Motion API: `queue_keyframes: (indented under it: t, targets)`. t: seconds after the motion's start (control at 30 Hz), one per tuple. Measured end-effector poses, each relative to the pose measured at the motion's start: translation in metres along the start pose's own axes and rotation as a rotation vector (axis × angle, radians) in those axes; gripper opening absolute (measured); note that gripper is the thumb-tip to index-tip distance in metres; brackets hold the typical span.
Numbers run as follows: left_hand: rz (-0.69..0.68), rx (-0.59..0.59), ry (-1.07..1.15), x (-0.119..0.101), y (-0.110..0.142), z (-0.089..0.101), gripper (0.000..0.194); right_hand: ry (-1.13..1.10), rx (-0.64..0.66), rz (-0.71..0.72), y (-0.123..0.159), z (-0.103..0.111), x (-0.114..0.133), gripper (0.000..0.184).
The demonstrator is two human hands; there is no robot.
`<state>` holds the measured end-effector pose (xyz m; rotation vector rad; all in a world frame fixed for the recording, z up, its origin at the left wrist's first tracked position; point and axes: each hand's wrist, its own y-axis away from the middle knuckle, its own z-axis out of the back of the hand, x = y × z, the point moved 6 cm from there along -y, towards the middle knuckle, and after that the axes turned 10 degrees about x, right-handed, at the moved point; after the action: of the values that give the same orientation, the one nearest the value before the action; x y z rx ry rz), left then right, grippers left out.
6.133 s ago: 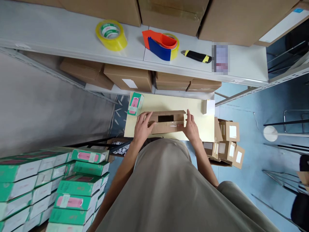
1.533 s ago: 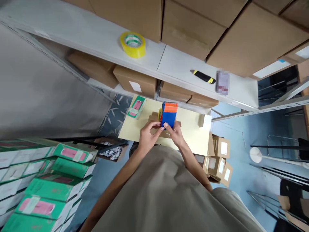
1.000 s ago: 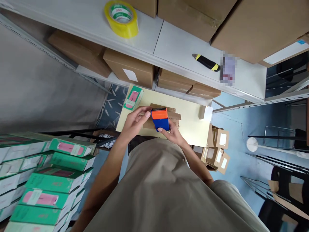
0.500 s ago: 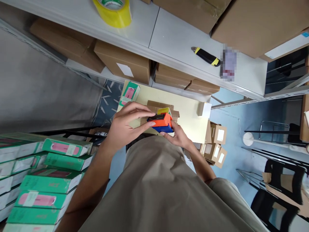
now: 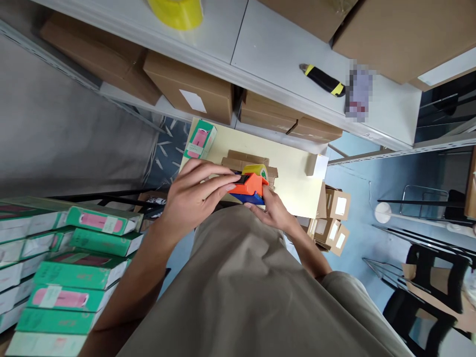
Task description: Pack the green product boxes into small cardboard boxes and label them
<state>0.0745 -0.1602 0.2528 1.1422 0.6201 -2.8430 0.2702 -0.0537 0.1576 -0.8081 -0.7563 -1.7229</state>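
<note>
An orange and blue tape dispenser (image 5: 248, 185) is held between my two hands, above the front of a pale yellow table. My left hand (image 5: 199, 196) is closed at its left end, thumb and fingertips gripping around a black part. From the right, my right hand (image 5: 273, 208) wraps its fingers around the other end, with the thumb underneath. A roll of yellow tape (image 5: 256, 171) shows just behind the orange body; I cannot tell whether it sits in the dispenser. Flat brown cardboard (image 5: 247, 157) lies on the table beyond my hands.
On the table (image 5: 293, 188) stand a green box with a pink picture (image 5: 201, 140) and a small white box (image 5: 317, 165). A shelf above holds yellow tape (image 5: 178, 15), a utility knife (image 5: 323, 81) and cartons. Green boxes (image 5: 74, 272) are stacked at left; cartons (image 5: 336, 203) stand at right.
The dispenser has tilted slightly in my hands, and my left fingers now cover more of its left end. More of the yellow roll shows behind it. The view has shifted a little.
</note>
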Motion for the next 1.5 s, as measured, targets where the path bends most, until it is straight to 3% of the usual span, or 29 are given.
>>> queue_keyframes:
  t: [0.23,0.47,0.63,0.8,0.9,1.0,1.1,1.3,1.5]
  targets:
    - [0.112,0.086,0.099,0.006,0.006,-0.005,0.024,-0.015,0.095,-0.037,0.004,-0.007,-0.003,0.042]
    - [0.347,0.144,0.310,0.025,0.006,-0.009,0.024,-0.025,0.150,-0.142,0.006,0.005,-0.006,0.046]
    - [0.567,-0.044,0.492,0.055,0.024,-0.047,0.032,-0.050,0.179,-0.251,-0.002,0.019,-0.008,0.064]
    - [0.705,-0.216,0.659,0.073,0.051,-0.083,0.040,0.048,0.396,-0.325,-0.005,0.039,-0.007,0.071]
    - [0.800,-0.352,0.661,0.093,0.070,-0.083,0.041,0.099,0.537,-0.380,-0.001,0.056,-0.010,0.069]
    - [0.858,-0.482,0.712,0.121,0.090,-0.076,0.044,0.096,0.593,-0.432,-0.003,0.075,-0.012,0.067]
    - [0.910,-0.509,0.902,0.141,0.105,-0.086,0.052,0.046,0.615,-0.458,-0.017,0.088,-0.014,0.065]
    - [1.009,-0.571,1.216,0.153,0.117,-0.132,0.059,-0.120,0.700,-0.561,-0.056,0.100,-0.032,0.063]
    - [1.098,-0.628,1.356,0.177,0.120,-0.165,0.052,-0.173,0.777,-0.641,-0.080,0.091,-0.056,0.068]
